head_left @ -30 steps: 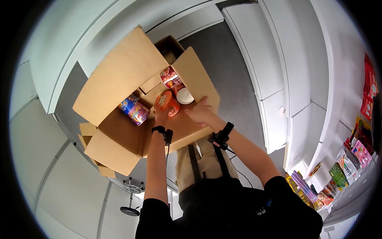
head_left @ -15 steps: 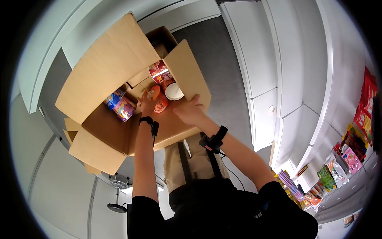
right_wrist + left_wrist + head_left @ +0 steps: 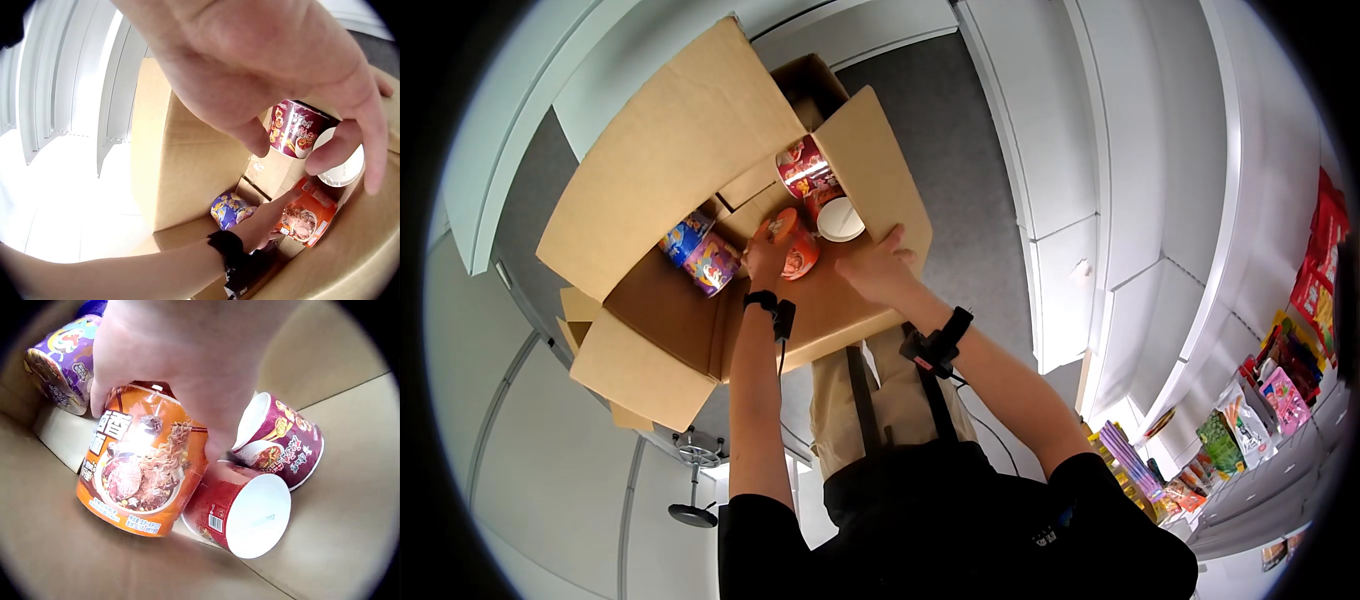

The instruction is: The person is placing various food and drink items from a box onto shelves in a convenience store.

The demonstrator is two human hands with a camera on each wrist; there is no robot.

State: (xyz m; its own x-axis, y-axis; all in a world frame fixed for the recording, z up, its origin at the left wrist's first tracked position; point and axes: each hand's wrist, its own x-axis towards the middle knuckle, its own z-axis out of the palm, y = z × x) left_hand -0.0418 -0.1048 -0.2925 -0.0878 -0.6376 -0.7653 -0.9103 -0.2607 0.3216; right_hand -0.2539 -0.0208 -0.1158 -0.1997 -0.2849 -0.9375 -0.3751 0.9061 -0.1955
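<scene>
Inside an open cardboard box (image 3: 840,300), my left hand (image 3: 762,262) grips an orange instant noodle cup (image 3: 140,469), which lies tilted with its printed side facing the left wrist camera. My fingers reach over its top and are partly hidden behind it. Close beside it lie a red noodle cup (image 3: 250,512) with its white end showing and a maroon noodle cup (image 3: 290,447). At the box's left end are a purple cup (image 3: 712,264) and a blue cup (image 3: 684,238). My right hand (image 3: 878,276) holds nothing, its fingers loosely bent beside the right flap (image 3: 875,170).
The box's large far flap (image 3: 665,150) stands raised. White cabinets (image 3: 1050,180) line the right side, with grey floor (image 3: 930,130) between. Snack packets (image 3: 1250,425) lie on a surface at the far right. A wheeled stool (image 3: 693,515) stands at the lower left.
The head view has shifted, so box and cups appear further left and higher. My left hand has slid slightly to the left side of the orange cup. The right hand has barely moved.
</scene>
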